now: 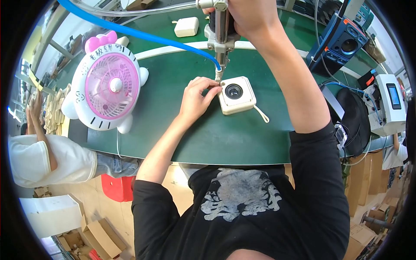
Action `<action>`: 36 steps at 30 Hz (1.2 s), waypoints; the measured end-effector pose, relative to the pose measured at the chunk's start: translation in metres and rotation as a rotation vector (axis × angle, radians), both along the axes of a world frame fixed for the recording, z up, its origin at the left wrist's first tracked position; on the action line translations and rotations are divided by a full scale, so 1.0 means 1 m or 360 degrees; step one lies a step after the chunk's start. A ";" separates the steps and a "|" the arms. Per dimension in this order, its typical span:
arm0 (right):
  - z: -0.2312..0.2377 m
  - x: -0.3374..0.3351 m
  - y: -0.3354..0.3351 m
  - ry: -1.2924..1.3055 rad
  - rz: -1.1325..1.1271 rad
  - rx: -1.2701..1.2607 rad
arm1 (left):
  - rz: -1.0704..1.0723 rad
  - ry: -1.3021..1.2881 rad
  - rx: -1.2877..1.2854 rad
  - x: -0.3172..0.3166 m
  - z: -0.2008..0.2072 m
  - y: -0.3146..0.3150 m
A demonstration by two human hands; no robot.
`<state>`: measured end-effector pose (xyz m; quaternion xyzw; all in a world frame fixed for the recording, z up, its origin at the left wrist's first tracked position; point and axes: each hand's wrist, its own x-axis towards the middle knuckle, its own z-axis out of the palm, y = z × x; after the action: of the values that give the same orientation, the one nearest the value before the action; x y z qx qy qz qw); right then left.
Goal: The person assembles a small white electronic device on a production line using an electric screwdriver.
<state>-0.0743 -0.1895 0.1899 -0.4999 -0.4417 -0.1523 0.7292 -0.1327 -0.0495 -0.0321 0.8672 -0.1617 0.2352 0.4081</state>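
In my right hand (253, 19) is the upper body of an upright screwdriver (221, 32) with a metal shaft and a blue hose; the frame's top edge cuts off part of this grip. The driver's narrow tip points down at the upper left corner of a small off-white square device (241, 96). That device lies on the green table (255, 138), with a round black lens-like opening facing up and a wrist strap at its lower right. My left hand (197, 97) has its fingertips pinched together at the tip, touching that corner. Whatever lies between them is too small to make out.
A cat-shaped white and pink fan (112, 86) stands at left. Farther back lies another off-white device (186, 27). On the right are a dark blue speaker box (340, 43), a white unit with a screen (388, 104) and a black bag (353, 119). A co-worker (52, 158) sits at left.
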 end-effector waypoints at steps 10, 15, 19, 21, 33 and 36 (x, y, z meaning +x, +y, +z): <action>-0.018 0.011 0.003 0.0043 0.0023 -0.0040 | 0.0196 0.0150 0.0642 0.015 0.002 0.020; -0.032 0.011 0.011 0.0069 0.0024 0.0026 | -0.0265 0.0422 0.0167 0.000 0.001 0.007; -0.045 0.010 0.011 0.0231 -0.0014 -0.0094 | -0.0348 0.0491 0.0176 -0.009 0.006 -0.009; -0.048 0.012 0.009 0.0208 0.0069 -0.0082 | -0.0299 0.0476 0.0109 -0.012 -0.001 -0.007; -0.038 -0.011 0.018 -0.0431 -0.0995 -0.0333 | -0.0280 0.0651 0.0251 -0.012 0.002 -0.006; -0.009 -0.004 0.003 0.0075 0.0103 -0.0055 | -0.0283 0.0530 0.0134 -0.013 -0.005 -0.005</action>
<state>-0.0786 -0.1862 0.1807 -0.5014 -0.4429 -0.1092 0.7352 -0.1454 -0.0542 -0.0369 0.8927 -0.1777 0.0446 0.4116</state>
